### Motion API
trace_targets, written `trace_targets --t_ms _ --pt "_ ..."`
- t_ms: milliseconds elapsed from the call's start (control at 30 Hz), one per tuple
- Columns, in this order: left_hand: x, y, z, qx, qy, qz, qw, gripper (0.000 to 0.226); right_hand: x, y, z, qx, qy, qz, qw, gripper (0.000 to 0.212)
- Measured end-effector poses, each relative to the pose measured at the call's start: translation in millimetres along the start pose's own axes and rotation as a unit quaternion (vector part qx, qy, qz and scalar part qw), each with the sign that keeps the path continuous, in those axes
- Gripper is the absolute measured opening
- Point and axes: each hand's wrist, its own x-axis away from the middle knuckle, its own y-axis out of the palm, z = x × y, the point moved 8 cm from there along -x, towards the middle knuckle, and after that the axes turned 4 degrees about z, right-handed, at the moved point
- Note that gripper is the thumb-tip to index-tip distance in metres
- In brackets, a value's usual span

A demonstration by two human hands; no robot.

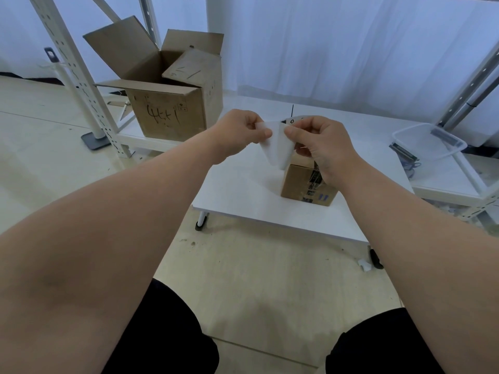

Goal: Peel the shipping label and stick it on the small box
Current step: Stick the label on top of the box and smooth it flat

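A white shipping label (276, 145) with its backing hangs curled between both hands above the low white table (243, 190). My left hand (243, 130) pinches its upper left edge between thumb and fingers. My right hand (321, 144) pinches the upper right edge, where a bit of black print shows. Directly below sits the small brown cardboard box (299, 184), taped and printed on its side, partly hidden by my right hand and the label.
A large open cardboard box (167, 109) with handwriting stands on a low shelf at the back left. White perforated rack posts (81, 76) rise at the left. A clear plastic tray (429, 143) lies on a shelf at the right. My knees show at the bottom.
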Motion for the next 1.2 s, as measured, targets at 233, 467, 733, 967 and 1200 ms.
trace_targets --t_ms 233,467,733,967,1200 --pt "0.1 -0.4 -1.2 -0.015 -0.016 -0.002 1.000 0.013 -0.7 1.6 7.0 0.003 0.025 0.003 1.000 0.013" --pt "-0.3 0.5 -7.5 -0.035 -0.029 -0.003 0.999 0.024 -0.4 0.4 9.0 -0.004 0.032 0.004 0.999 0.010" --pt "2.1 9.9 -12.9 -0.059 -0.013 -0.063 0.996 0.018 1.1 0.4 5.3 0.086 -0.010 -0.005 0.996 0.005" --pt "4.2 7.8 -3.2 -0.028 0.000 -0.070 0.997 0.025 8.5 12.9 -4.0 0.094 -0.034 -0.058 0.993 0.011" --pt "2.5 1.0 -16.4 0.036 -0.036 -0.014 0.999 0.013 10.1 16.6 5.5 0.044 0.016 -0.020 0.999 0.004"
